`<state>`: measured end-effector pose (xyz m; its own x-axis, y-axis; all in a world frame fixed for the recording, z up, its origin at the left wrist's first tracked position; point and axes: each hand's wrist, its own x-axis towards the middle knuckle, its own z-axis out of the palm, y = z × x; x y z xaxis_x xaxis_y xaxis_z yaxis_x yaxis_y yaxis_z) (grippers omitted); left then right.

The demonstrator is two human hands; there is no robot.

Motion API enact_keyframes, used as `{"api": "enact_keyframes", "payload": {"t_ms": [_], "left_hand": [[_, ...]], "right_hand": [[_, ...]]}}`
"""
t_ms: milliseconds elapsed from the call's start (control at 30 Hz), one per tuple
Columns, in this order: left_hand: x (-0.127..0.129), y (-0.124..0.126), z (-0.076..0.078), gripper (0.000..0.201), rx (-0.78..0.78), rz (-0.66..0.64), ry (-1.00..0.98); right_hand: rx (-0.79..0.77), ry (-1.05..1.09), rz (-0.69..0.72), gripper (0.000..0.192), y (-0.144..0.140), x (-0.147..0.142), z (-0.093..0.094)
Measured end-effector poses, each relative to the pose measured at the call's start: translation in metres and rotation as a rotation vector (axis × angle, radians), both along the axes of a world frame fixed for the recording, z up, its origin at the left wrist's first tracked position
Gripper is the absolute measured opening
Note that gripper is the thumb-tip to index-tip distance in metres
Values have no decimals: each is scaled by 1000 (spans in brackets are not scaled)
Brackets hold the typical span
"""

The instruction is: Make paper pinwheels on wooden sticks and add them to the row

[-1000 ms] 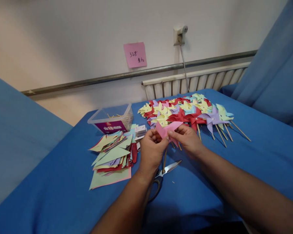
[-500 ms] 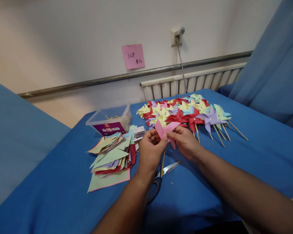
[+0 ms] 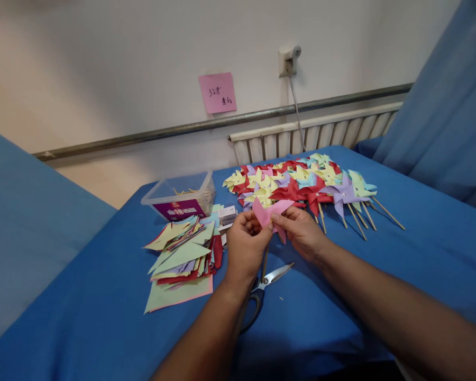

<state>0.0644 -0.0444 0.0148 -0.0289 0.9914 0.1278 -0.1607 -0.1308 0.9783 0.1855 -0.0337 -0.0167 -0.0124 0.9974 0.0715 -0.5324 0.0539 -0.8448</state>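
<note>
A pink paper pinwheel [image 3: 265,211] is held up between both hands, its thin wooden stick [image 3: 265,259] pointing down. My left hand [image 3: 246,238] is closed on its left side, the thumb at the centre near the top of the stick. My right hand [image 3: 299,227] pinches it from the right, thumb also close to the centre. Fingers hide the middle of the pinwheel, so how paper and stick join cannot be seen. Below the hands, scissors [image 3: 275,273] with dark handles lie partly spread on the blue cloth, partly behind the left forearm.
Finished pinwheels [image 3: 289,185] in several colours lie in rows behind the hands. To the left is a stack of cut coloured paper [image 3: 180,259]. A clear plastic box [image 3: 178,198] with sticks and small boxes [image 3: 227,214] stand behind it. A radiator [image 3: 313,135] runs along the wall.
The view has shifted very slightly. Both hands keep the same hold on the pink pinwheel, and nothing else has visibly moved.
</note>
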Motion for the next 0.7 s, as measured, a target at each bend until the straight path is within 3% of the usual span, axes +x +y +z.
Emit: {"api": "enact_keyframes", "payload": {"t_ms": [700], "left_hand": [[-3,5,-5,31,-47,-21,-10]], "right_hand": [[-22,67,27,27,-1,-1,0]]}}
